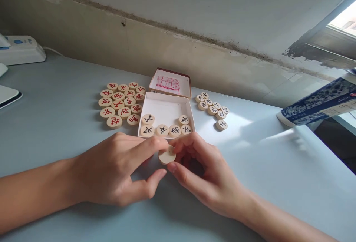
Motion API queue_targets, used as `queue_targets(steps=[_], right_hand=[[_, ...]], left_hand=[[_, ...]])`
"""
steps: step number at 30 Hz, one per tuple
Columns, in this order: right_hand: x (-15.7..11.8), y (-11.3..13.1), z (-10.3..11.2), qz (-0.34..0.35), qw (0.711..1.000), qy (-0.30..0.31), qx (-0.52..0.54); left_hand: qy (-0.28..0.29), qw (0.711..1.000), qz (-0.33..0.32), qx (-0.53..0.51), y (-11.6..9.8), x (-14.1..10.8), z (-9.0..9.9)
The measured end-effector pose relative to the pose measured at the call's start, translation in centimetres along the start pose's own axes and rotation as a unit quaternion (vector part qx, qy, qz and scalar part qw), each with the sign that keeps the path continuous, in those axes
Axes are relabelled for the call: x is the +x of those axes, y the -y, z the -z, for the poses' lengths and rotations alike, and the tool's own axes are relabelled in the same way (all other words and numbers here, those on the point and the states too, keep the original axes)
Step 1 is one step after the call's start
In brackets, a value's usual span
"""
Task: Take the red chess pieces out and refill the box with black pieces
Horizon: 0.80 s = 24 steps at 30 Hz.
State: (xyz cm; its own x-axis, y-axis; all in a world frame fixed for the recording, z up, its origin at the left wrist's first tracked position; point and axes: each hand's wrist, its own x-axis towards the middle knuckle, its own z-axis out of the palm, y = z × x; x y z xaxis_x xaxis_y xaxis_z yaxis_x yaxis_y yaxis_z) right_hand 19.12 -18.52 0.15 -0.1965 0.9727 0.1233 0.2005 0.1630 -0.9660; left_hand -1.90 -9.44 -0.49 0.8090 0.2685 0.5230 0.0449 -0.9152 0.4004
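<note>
Just in front of the open white box [167,106], my right hand [207,171] pinches a round wooden Chinese chess piece [166,156] between thumb and fingers. Its visible face is blank. My left hand [119,168] is at the piece's left side, index fingertip at its upper edge and thumb held apart below; its other fingers are partly hidden. Inside the box, several black-marked pieces [162,129] lie along the near side, with a second row begun at the left and right corners.
Several red-marked pieces [117,104] cluster left of the box. Several black-marked pieces [213,110] lie to its right, one slightly apart. The box lid [170,82] rests behind, against the wall side. A blue patterned box [314,105] leans at right; a white device [23,49] stands far left.
</note>
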Motion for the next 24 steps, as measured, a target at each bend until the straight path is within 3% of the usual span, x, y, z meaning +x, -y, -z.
queue_targets(steps=[7,18,24], right_hand=[[0.04,-0.28,-0.10,0.011,1.000,-0.004,-0.020],[-0.13,-0.42,0.05,0.092,0.989,-0.032,-0.110],[-0.01,-0.01,-0.05,0.077,0.990,-0.032,-0.114]], left_hand=[[-0.005,1.000,0.016,0.023,0.37,0.15,0.12],[-0.004,0.998,-0.001,0.062,0.10,0.29,-0.01],[-0.011,0.997,-0.010,0.070,0.25,0.02,-0.16]])
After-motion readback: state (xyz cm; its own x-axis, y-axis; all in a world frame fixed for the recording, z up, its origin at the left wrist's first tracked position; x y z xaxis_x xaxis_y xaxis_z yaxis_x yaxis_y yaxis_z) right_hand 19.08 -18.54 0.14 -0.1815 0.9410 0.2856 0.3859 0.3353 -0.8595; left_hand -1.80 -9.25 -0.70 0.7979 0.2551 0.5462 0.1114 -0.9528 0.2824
